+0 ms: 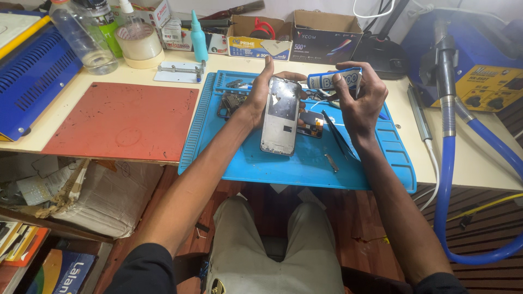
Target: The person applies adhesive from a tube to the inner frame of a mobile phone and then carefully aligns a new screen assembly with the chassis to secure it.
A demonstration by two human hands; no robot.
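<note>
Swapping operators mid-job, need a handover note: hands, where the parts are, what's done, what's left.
Left hand: holds the opened phone frame upright over the blue work mat.
Right hand: grips a blue-and-white glue tube beside the frame's top edge.
On the mat: a small circuit board by the frame, loose dark parts behind the left hand, a thin metal tool near the front.
Done: phone is open, internals out.
Left: no glue visible on the frame; parts not refitted.
</note>
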